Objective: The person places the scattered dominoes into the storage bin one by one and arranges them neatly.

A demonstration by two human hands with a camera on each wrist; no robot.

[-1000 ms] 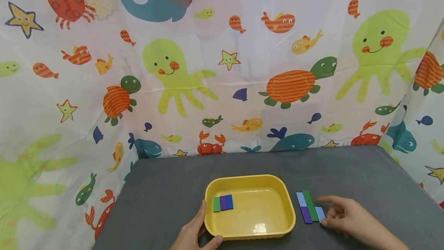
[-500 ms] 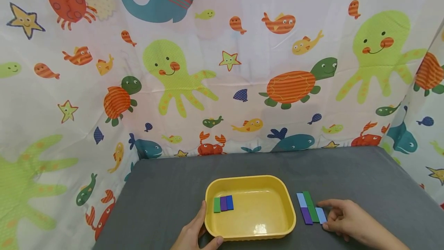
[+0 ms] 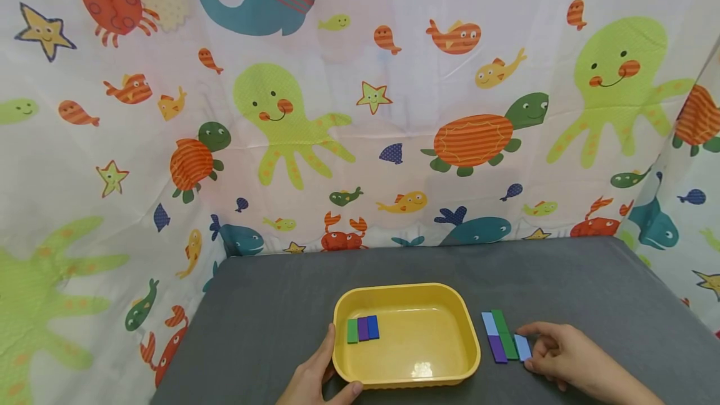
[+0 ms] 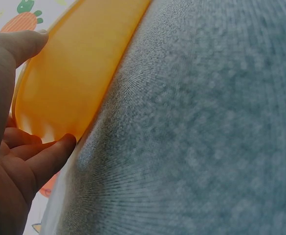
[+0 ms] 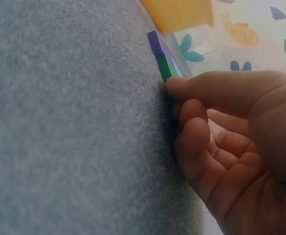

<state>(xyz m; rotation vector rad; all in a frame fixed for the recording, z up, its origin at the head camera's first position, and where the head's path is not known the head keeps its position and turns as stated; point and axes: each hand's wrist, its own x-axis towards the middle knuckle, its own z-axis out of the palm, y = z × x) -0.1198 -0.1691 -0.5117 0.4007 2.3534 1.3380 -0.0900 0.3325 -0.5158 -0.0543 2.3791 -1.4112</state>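
Left hand [image 3: 315, 372], widely spread, grips yellow tray [image 3: 413, 358] at eight o'clock; right hand [image 3: 559, 355], half-spread, pinches pale-blue tile [image 3: 522, 348] beyond three.

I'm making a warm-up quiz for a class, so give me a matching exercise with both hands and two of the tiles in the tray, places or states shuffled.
Column one:
1. Left hand
2. Right hand
3. Dark blue tile
4. Light green tile

Column two:
A. Right end of the row in the yellow tray, head view
B. Pinching a light blue tile
C. Left end of that row
D. Gripping the tray

Pairs: 1-D, 2-B, 3-A, 4-C
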